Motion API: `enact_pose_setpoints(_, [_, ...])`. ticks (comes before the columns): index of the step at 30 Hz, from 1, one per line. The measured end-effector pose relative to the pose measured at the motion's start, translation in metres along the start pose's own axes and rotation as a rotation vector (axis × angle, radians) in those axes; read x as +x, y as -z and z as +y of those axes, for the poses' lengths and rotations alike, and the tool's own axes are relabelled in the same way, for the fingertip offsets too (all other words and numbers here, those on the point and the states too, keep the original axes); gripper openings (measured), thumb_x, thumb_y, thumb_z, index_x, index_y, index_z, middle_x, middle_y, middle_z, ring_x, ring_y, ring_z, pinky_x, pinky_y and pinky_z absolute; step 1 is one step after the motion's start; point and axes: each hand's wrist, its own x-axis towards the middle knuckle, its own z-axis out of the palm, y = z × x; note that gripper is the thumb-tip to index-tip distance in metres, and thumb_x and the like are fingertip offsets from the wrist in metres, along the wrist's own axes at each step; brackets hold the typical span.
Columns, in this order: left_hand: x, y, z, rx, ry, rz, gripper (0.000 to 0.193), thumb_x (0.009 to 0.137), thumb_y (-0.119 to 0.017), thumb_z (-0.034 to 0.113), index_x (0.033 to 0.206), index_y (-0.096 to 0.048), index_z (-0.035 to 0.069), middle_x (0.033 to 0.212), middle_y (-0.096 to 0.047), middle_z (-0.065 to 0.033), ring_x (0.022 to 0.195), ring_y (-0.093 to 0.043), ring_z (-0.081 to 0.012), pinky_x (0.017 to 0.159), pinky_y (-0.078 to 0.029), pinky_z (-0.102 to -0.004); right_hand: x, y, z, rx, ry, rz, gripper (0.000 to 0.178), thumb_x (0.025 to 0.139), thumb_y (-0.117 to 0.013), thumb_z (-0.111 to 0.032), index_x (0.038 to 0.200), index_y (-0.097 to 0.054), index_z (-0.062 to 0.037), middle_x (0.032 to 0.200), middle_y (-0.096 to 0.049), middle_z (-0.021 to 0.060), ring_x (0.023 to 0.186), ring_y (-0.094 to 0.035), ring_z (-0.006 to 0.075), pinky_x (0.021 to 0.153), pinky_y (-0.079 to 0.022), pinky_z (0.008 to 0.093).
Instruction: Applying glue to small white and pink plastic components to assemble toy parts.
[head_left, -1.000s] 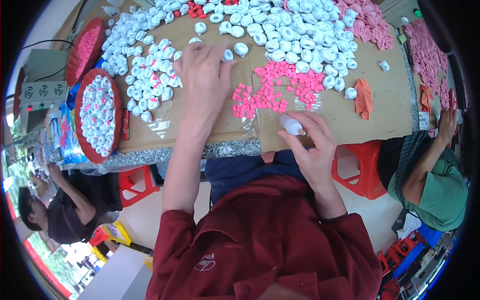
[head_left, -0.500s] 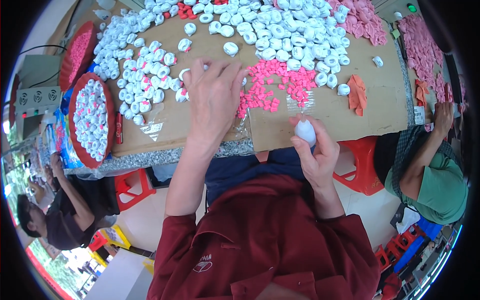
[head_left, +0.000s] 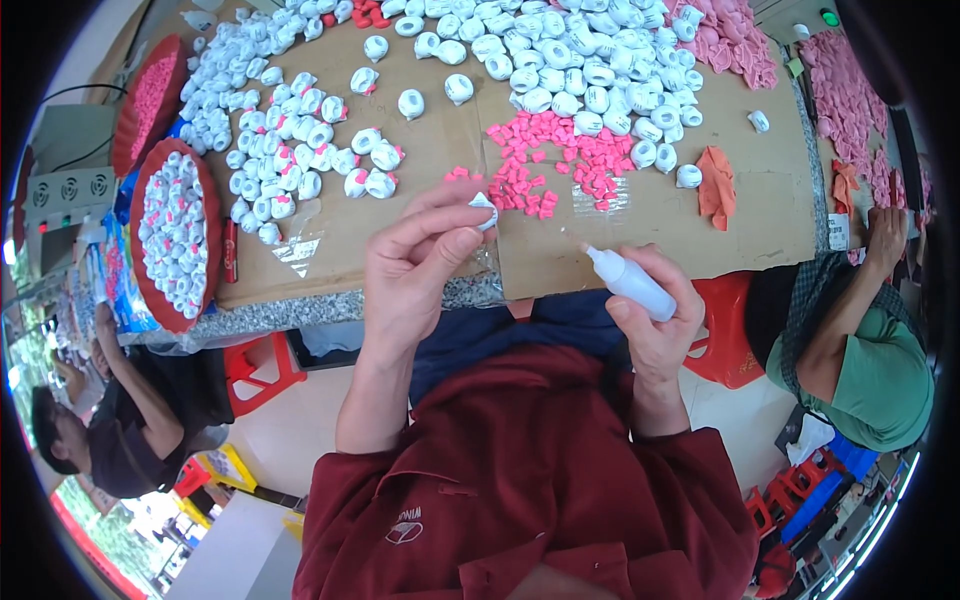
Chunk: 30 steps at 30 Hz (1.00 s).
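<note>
Between the fingertips of my left hand is a small white rounded piece, held up over the table's near part. My right hand is wrapped round a white squeeze bottle. The bottle tilts, its narrow nozzle pointing up and left toward the white piece, with a gap between them. Just beyond the hands lie scattered small pink pieces. A group of white pieces with pink bits on them lies beyond and left of my left hand.
A large heap of white pieces covers the far middle. Orange-red trays stand at the left, one with white pieces, one with pink bits. An orange scrap and limp pink pieces lie right. Co-workers sit on both sides.
My left hand has drawn back from the white pieces and turned, now pinching one. The squeeze bottle has tipped over, and its nozzle has swung toward the left hand.
</note>
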Motion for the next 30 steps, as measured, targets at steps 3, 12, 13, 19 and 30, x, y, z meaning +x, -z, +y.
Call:
enact_pose_setpoints(3, [-0.011,-0.002,-0.003,-0.116,0.032,-0.01,0.025,0.077,-0.058,-0.006,0.102,-0.057,-0.004,0.109,-0.054,-0.0158,0.093,-0.058,-0.0225,0.079,-0.048,-0.0288,-0.001,0.003,-0.003,0.006,0.01,-0.046,0.039,0.064,-0.074,-0.007,0.098,-0.058,0.0025,0.074,-0.057,0.0047,0.062,-0.048,0.0097,0.054,-0.036,0.0203])
enact_pose_setpoints(12, [-0.021,-0.007,-0.008,-0.092,0.06,0.01,0.031,0.072,-0.062,-0.011,0.102,-0.057,-0.006,0.108,-0.053,-0.0135,0.095,-0.057,-0.0191,0.084,-0.048,-0.0284,-0.004,-0.003,-0.012,-0.056,-0.079,-0.068,0.035,0.064,-0.073,-0.015,0.091,-0.063,0.0052,0.065,-0.052,0.0036,0.059,-0.044,0.0107,0.051,-0.032,0.0218])
enact_pose_setpoints(13, [-0.021,-0.008,-0.008,-0.056,0.046,0.02,0.033,0.071,-0.061,-0.013,0.102,-0.057,-0.006,0.107,-0.054,-0.0142,0.094,-0.057,-0.019,0.082,-0.049,-0.0275,-0.005,-0.004,-0.014,-0.076,-0.137,-0.06,0.039,0.067,-0.072,-0.023,0.091,-0.062,0.0063,0.065,-0.049,0.003,0.061,-0.042,0.0109,0.053,-0.03,0.0218])
enact_pose_setpoints(19, [-0.022,-0.011,-0.005,0.028,0.031,0.024,0.034,0.07,-0.061,-0.015,0.102,-0.057,-0.007,0.106,-0.054,-0.0148,0.093,-0.057,-0.0188,0.08,-0.049,-0.0272,-0.002,-0.009,-0.015,-0.08,-0.162,-0.075,0.036,0.068,-0.07,-0.021,0.091,-0.062,0.0062,0.065,-0.049,0.0026,0.06,-0.042,0.0098,0.052,-0.03,0.0211])
enact_pose_setpoints(30, [-0.022,-0.012,-0.007,0.034,0.021,0.055,0.032,0.07,-0.061,-0.014,0.101,-0.058,-0.006,0.104,-0.055,-0.0145,0.093,-0.057,-0.0185,0.079,-0.05,-0.0275,-0.003,-0.005,-0.013,-0.078,-0.142,-0.065,0.034,0.069,-0.069,-0.019,0.091,-0.062,0.0062,0.066,-0.05,0.0026,0.059,-0.042,0.0093,0.052,-0.029,0.0205])
